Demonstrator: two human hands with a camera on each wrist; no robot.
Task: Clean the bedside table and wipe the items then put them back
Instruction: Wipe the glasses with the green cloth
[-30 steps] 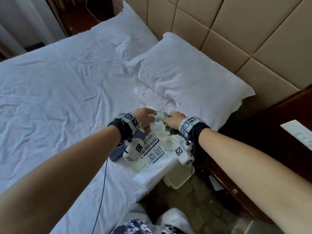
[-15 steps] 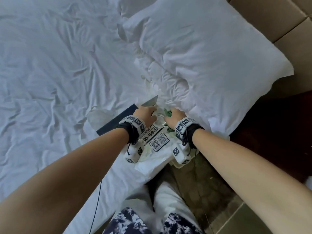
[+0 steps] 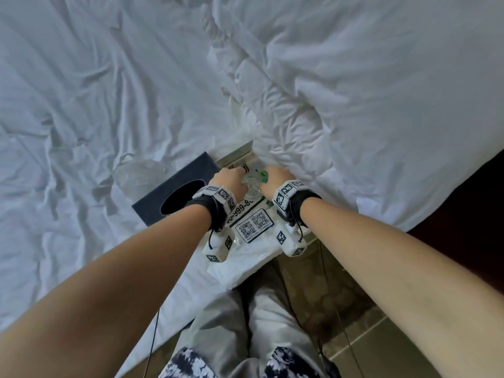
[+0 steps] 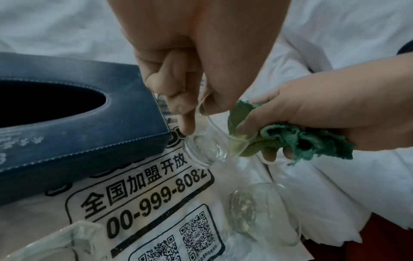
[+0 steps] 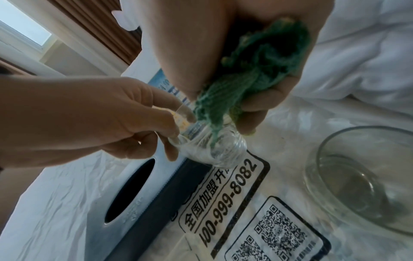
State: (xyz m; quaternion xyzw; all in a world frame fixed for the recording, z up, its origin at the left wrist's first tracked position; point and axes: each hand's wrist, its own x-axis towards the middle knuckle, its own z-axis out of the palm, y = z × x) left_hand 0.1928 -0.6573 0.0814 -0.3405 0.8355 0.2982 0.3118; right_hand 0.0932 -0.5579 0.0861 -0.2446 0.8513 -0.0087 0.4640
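Wiping in progress: your left hand [image 4: 190,74] grips a small glass [image 4: 210,141] above the bed, your right hand [image 4: 312,113] works a green cloth [image 4: 290,141] inside it; second glass [image 5: 362,180], tissue box [image 4: 73,123] apparently await wiping and return.

We're in a bedroom, maybe a hotel's: a bed [image 3: 114,85] with rumpled white sheets fills the upper frame. Brown curtains [image 5: 98,30] flank a window [image 5: 22,30] upper left
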